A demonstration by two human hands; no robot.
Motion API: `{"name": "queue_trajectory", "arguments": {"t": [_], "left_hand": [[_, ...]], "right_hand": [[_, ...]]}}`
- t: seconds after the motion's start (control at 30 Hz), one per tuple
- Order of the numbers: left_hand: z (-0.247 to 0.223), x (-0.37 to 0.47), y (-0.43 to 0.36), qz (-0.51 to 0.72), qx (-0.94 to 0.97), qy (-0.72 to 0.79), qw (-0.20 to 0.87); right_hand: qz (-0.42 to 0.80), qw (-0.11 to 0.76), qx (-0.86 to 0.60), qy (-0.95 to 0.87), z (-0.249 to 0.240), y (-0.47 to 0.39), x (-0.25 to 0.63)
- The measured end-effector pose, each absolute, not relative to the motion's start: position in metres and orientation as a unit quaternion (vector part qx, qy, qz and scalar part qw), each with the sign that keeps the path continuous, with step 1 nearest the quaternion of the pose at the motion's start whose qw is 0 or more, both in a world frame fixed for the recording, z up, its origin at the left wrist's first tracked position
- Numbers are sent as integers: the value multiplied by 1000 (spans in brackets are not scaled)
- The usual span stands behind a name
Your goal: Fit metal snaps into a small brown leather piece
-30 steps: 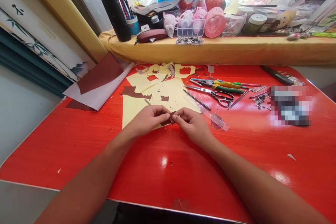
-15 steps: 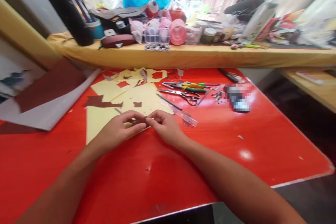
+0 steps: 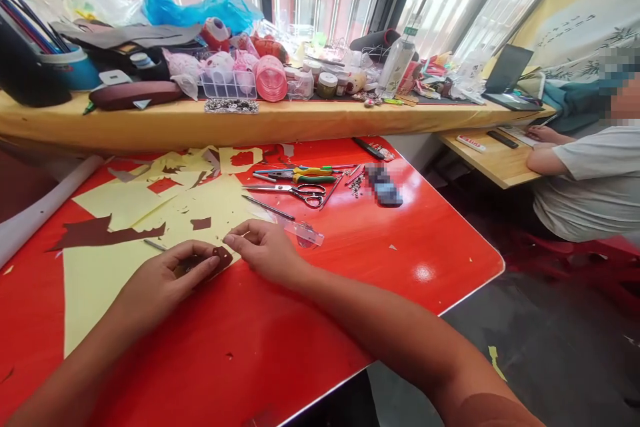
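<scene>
My left hand [image 3: 163,277] is closed around a small brown piece with small holes [image 3: 223,256], thumb on the near side. Just right of that piece, apart from it, my right hand [image 3: 267,252] has thumb and forefinger pinched together; whatever is between them is too small to make out. Both hands are above the edge of a pale yellow sheet [image 3: 95,287]. On the sheets beyond lie a jagged brown scrap [image 3: 113,235] and a small brown square [image 3: 201,223]. A dark pen-like stick [image 3: 268,207] and a clear ruler [image 3: 311,235] lie past my right hand.
Scissors [image 3: 285,189], pliers [image 3: 313,177] and a blurred-out object [image 3: 387,190] lie on the red table [image 3: 360,280]. Behind runs a yellow-covered ledge [image 3: 300,119] crowded with bags, jars and boxes. At right, a person in a pale shirt [image 3: 595,180] sits at a wooden desk [image 3: 500,163].
My view has swung right, bringing the seated person into sight. My hands have moved apart: the brown piece stays in the left, and the right has come away from it.
</scene>
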State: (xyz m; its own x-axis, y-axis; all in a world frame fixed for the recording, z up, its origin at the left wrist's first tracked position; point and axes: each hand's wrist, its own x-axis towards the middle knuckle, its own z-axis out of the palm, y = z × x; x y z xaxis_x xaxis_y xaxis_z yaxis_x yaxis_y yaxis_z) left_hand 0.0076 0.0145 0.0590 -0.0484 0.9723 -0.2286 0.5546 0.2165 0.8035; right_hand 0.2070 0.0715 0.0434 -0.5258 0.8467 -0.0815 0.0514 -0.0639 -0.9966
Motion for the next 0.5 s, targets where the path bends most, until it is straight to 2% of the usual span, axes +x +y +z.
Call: {"name": "queue_trajectory", "arguments": {"t": [0.2,0.33,0.43,0.5], "left_hand": [[62,9,17,229,544,702,399],[69,14,19,223,523,713,410],[73,18,20,223,492,728,422],[72,18,21,220,478,734,431]], "right_hand": [[500,344,-396,-689,52,91,272],[399,383,-483,-679,42,115,341],[267,353,-580,-684,36,128,390],[235,337,-610,-677,36,132,416]]}}
